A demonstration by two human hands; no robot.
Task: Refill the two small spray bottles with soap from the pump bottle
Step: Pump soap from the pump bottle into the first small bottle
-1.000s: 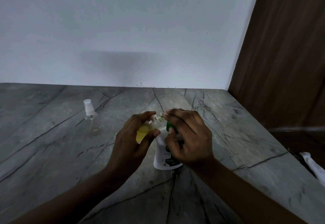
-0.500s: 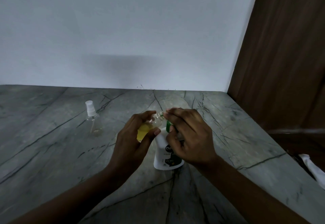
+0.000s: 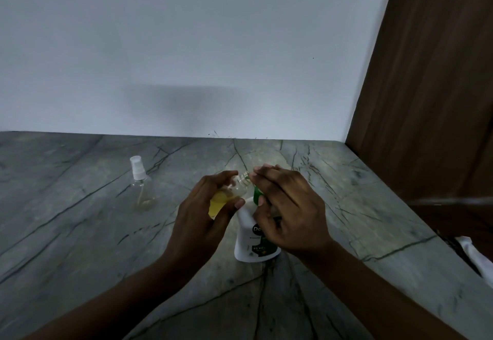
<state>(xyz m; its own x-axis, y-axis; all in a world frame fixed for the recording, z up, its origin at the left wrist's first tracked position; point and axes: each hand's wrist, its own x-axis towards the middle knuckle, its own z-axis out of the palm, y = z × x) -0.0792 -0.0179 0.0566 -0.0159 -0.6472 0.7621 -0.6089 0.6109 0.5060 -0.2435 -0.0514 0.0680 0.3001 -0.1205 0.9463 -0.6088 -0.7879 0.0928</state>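
Your left hand (image 3: pixel 202 214) grips an uncapped spray bottle (image 3: pixel 226 196), tilted, part-filled with yellow soap. Your right hand (image 3: pixel 288 211) curls over the green pump of the white pump bottle (image 3: pixel 250 243), neck at nozzle. The second spray bottle (image 3: pixel 141 184) stands capped, well left.

The left hand (image 3: pixel 205 214) grips an uncapped spray bottle (image 3: pixel 226 195) tilted against the pump bottle (image 3: pixel 253 235); the right hand (image 3: pixel 288 211) covers its pump; a capped spray bottle (image 3: pixel 141 184) stands well left.

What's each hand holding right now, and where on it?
Left hand: open small spray bottle, gripped round its body, tilted. Right hand: over the pump bottle at its green pump top; exact grip hidden.
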